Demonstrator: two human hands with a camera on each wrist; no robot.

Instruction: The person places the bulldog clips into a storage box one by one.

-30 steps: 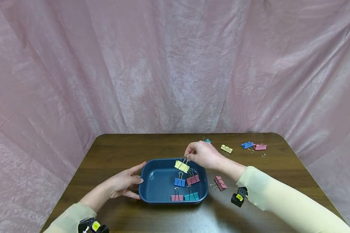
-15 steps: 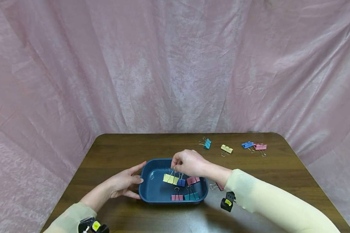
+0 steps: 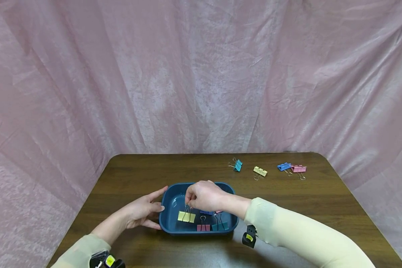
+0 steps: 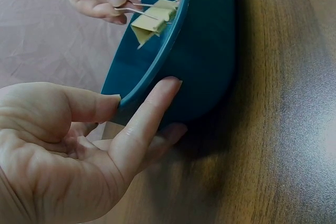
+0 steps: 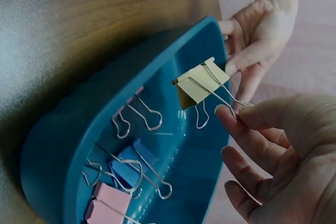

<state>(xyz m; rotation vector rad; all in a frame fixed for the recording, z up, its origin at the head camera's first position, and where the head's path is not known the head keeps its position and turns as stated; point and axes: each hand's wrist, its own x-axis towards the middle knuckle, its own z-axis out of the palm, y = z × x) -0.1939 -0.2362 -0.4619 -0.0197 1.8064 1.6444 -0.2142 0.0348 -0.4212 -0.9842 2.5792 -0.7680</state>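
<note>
In the head view, my right hand (image 3: 206, 196) pinches a yellow binder clip (image 3: 186, 216) by one wire handle, between thumb and index finger. The clip hangs inside the left half of a dark blue tray (image 3: 174, 229); its other handle dangles loose in the right wrist view. Lower in the tray lie a blue binder clip (image 5: 134, 170), a pink binder clip (image 3: 203, 227), a teal binder clip (image 3: 220, 226) and another pink binder clip (image 5: 108, 205). My left hand (image 3: 140, 210) rests against the tray's left end, thumb tip at the rim, fingers spread along the outer wall.
Toward the table's far edge lie a teal clip (image 3: 238, 165), a yellow clip (image 3: 260, 171), a blue clip (image 3: 284, 166) and a pink clip (image 3: 299, 168). The wooden table (image 3: 147, 169) ends at a pink curtain (image 3: 201, 93). My right forearm crosses the tray's right side.
My right hand has carried the yellow binder clip leftward and lower within the tray. The arm now covers the pink clip right of the tray and uncovers the teal one behind. The left hand stays put.
</note>
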